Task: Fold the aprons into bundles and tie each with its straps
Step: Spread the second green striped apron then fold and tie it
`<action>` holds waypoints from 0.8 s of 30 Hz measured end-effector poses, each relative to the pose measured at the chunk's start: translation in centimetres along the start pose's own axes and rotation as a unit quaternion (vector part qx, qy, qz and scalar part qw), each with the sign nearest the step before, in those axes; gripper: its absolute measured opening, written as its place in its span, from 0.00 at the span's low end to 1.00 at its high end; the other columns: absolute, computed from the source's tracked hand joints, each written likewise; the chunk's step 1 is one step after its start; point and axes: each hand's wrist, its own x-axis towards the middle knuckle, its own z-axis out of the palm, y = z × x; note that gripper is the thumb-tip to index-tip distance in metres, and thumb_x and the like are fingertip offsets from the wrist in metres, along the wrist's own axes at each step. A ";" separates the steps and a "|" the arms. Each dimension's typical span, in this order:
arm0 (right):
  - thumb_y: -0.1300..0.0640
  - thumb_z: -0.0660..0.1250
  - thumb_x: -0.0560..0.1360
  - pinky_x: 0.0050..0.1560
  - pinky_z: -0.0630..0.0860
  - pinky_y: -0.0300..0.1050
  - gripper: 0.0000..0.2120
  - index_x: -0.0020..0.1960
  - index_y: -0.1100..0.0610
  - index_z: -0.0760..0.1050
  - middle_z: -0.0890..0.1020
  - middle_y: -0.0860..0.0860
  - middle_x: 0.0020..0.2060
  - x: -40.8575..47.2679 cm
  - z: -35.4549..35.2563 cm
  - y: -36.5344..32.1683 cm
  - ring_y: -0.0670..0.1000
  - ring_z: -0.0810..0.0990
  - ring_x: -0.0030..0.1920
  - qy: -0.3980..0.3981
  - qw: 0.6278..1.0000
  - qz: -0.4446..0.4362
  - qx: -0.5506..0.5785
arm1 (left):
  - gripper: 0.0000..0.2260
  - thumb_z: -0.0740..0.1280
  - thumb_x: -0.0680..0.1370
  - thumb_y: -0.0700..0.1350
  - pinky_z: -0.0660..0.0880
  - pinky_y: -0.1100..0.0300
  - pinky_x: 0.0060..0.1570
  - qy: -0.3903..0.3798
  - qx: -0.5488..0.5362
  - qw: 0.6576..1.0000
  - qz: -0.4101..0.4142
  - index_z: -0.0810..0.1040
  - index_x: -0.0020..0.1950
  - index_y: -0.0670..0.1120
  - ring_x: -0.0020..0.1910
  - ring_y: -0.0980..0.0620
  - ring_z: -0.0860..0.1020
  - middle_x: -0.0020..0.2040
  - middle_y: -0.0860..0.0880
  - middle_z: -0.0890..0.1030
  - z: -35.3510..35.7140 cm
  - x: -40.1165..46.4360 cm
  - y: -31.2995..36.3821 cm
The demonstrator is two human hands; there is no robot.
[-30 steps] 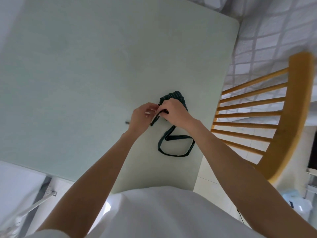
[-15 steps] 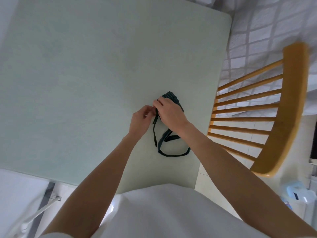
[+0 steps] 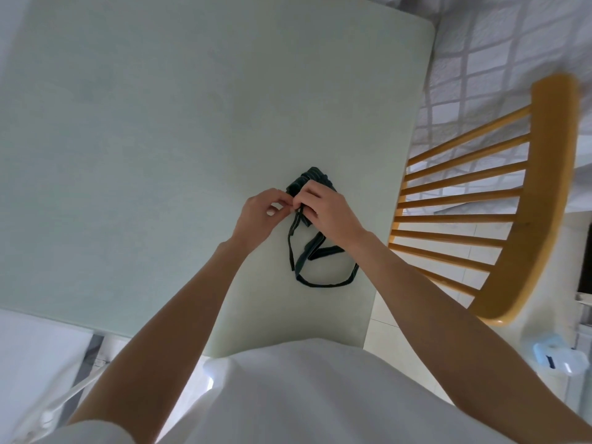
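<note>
Apron bundle [image 3: 310, 182] lies on the table [image 3: 160, 123] near its right edge, tying apparently underway: left hand [image 3: 261, 214] pinches a strap [image 3: 293, 233], right hand [image 3: 326, 209] grips the bundle, and next likely comes cinching the knot.

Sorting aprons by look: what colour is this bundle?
Dark green with thin pale stripes, the bundle shows in the head view.
</note>
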 end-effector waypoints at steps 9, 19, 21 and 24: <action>0.65 0.69 0.72 0.45 0.72 0.31 0.07 0.48 0.59 0.82 0.81 0.52 0.44 0.0 0.2 0.0 0.44 0.77 0.41 0.015 0.997 0.033 0.064 | 0.05 0.65 0.76 0.39 0.65 0.66 0.42 -0.010 0.196 0.980 0.042 0.77 0.51 0.42 0.40 0.54 0.71 0.42 0.49 0.78 -0.5 -0.3 0.1; 0.63 0.70 0.72 0.46 0.76 0.37 0.05 0.46 0.57 0.83 0.84 0.51 0.41 0.8 1.2 -1.5 0.46 0.80 0.40 0.042 0.974 0.180 0.128 | 0.14 0.53 0.82 0.48 0.65 0.57 0.38 -0.071 0.352 0.933 -0.011 0.74 0.49 0.41 0.43 0.48 0.71 0.43 0.45 0.76 -1.4 -1.9 -1.0; 0.64 0.70 0.72 0.46 0.75 0.32 0.04 0.46 0.58 0.82 0.84 0.51 0.42 1.0 1.3 -1.8 0.44 0.80 0.41 0.044 0.961 0.215 0.168 | 0.15 0.52 0.83 0.49 0.65 0.57 0.36 -0.082 0.384 0.920 -0.005 0.74 0.48 0.43 0.44 0.48 0.73 0.43 0.47 0.76 -1.6 -2.4 -1.2; 0.65 0.69 0.72 0.45 0.76 0.33 0.05 0.44 0.57 0.82 0.83 0.47 0.37 1.1 1.4 -2.3 0.44 0.81 0.38 0.062 0.935 0.279 0.210 | 0.15 0.52 0.83 0.50 0.67 0.57 0.35 -0.100 0.398 0.912 0.001 0.74 0.49 0.44 0.44 0.48 0.74 0.43 0.48 0.76 -1.1 -2.9 -1.4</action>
